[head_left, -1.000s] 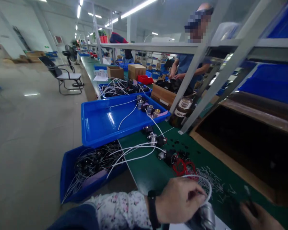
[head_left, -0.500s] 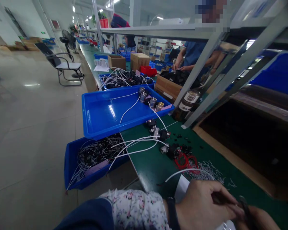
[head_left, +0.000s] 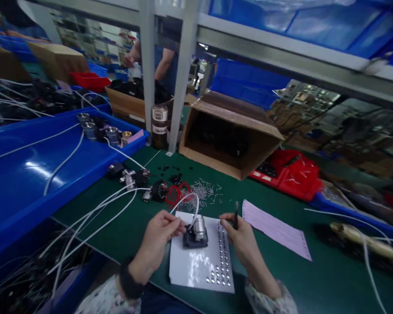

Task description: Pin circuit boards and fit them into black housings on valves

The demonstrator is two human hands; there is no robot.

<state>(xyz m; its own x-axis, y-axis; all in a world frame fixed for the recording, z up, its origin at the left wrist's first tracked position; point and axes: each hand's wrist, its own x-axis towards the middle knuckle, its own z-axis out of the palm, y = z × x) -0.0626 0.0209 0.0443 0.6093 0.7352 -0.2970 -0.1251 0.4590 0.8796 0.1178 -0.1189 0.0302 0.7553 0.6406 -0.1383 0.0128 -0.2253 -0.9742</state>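
A black housing with a silver metal valve body (head_left: pixel 199 229) and a looping white cable (head_left: pixel 196 201) rests on a white board (head_left: pixel 186 272). At its left edge is my left hand (head_left: pixel 157 237), thumb and fingers pinched together; what lies between the fingertips is too small to make out. My right hand (head_left: pixel 244 240) is above the board's right edge, closed round a slim dark tool (head_left: pixel 236 213) that points upward. Its thumb and forefinger are by the top of the rows of small shiny metal pieces (head_left: pixel 223 253) on the board.
Loose small pins (head_left: pixel 201 192), red rings (head_left: pixel 173 195) and wired valve parts (head_left: pixel 129 179) lie beyond the board. A blue tray (head_left: pixel 16 174) stands left, an open carton (head_left: pixel 232 170) behind, a pink sheet (head_left: pixel 275 229) right. Shelf posts (head_left: pixel 180 78) rise behind; a co-worker's arm (head_left: pixel 165 63) shows there.
My view has swung right and down onto the board. My hands, close together before, are now apart on either side of the valve part.
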